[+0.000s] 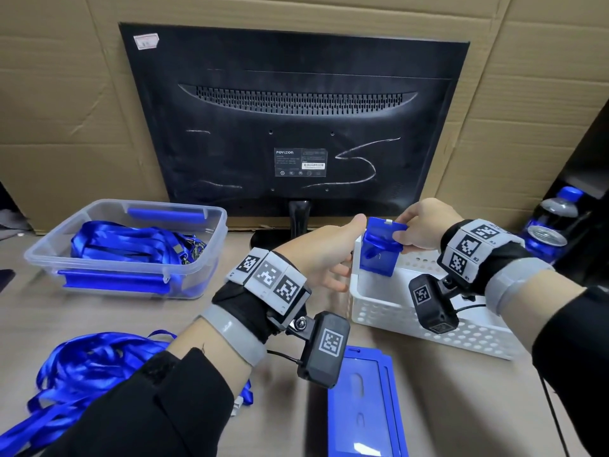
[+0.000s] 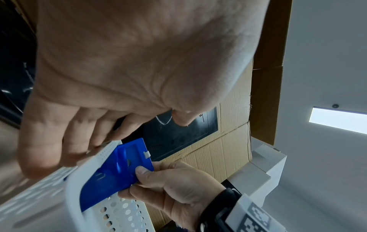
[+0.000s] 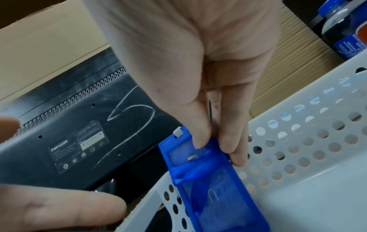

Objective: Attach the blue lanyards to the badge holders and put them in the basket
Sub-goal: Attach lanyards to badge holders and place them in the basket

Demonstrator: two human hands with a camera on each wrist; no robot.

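Blue plastic fills the middle of the head view: your right hand (image 1: 423,227) pinches the top of a badge holder (image 1: 379,250), a lanyard wound around it, standing upright with its lower end just inside the far left corner of the white perforated basket (image 1: 428,328). Your left hand (image 1: 324,255) hovers beside it, fingers relaxed and spread, holding nothing. More blue lanyards (image 1: 82,367) lie loose on the bench (image 1: 280,407), near spare holders (image 1: 362,407).

Left wrist view: the holder leans over the basket rim (image 2: 73,196), thumb (image 2: 147,172) pressing its upper corner. Let go now and it may tip outward over the rim, since so little of it sits inside.

Right wrist view: the grip is a thumb-and-finger pinch on the holder's top edge, close to its white clip (image 3: 177,131). I cannot tell whether the lanyard's hook is fastened. If it is not, dropping could pull the strap free, or the wound strap could unravel and snag the basket wall.
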